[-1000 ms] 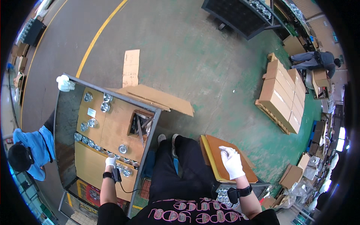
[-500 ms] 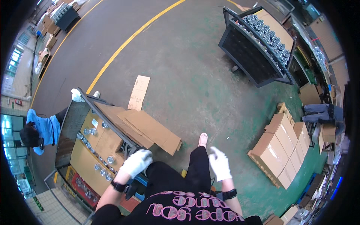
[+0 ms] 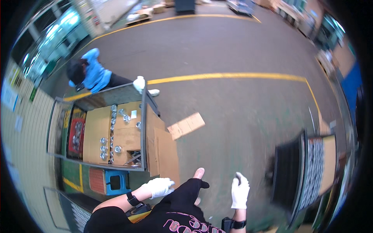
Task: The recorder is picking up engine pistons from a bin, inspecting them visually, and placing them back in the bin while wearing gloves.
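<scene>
My left hand (image 3: 159, 187), in a white glove, hangs in the air beside my left thigh with its fingers partly stretched and nothing in them. Its closest neighbours are the brown cardboard sheets (image 3: 166, 153) leaning on a metal-framed crate (image 3: 143, 130). My right hand (image 3: 240, 191), also gloved, with grey fingertips, is raised over the floor on my right. Its fingers are loosely extended and it touches nothing. Inside the crate, shiny metal parts (image 3: 118, 149) stand on a cardboard layer (image 3: 97, 128), several of them in a row.
A co-worker in a blue shirt (image 3: 97, 77) stands behind the crate, a white-gloved hand (image 3: 139, 84) at its corner. A blue stool (image 3: 123, 181) is beside the crate. Flat cardboard (image 3: 186, 126) lies on the floor ahead. On the right stands a dark cart (image 3: 287, 171) with rows of metal parts.
My view has turned right and the crate now sits more squarely at left. The dark cart has shifted to the lower right of the picture. I have stepped, and both hands remain without anything in them.
</scene>
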A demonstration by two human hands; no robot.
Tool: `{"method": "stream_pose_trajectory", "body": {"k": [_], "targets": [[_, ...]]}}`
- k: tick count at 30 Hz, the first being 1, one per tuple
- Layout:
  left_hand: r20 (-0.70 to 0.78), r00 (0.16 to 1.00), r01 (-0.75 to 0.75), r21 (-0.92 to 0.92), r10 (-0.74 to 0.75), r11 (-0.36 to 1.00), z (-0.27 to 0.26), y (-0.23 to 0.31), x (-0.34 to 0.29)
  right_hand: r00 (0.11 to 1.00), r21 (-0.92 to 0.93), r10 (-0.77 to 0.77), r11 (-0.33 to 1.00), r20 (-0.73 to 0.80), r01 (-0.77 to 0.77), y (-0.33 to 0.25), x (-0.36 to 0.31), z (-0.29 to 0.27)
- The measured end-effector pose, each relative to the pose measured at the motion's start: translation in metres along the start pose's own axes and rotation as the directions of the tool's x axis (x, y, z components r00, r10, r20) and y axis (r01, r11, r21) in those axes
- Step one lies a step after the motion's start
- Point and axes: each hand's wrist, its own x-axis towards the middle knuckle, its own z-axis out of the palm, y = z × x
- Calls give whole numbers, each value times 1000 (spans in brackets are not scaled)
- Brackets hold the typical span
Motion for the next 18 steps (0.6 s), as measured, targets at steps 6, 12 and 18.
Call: {"method": "stream_pose_trajectory", "body": {"k": [6,12,18], "targets": [[40,961,278,-90,-275,956,-70,-45,66,975,-9,-111,993,194,115,-62,140,28],[-355,928,43,-195,-111,980,-218,-54,166,978,124,-113,988,175,92,-76,321,30],[-598,799,-157,-319,-70,934,-353,-82,276,871,688,-142,676,471,-263,-195,476,79]]}}
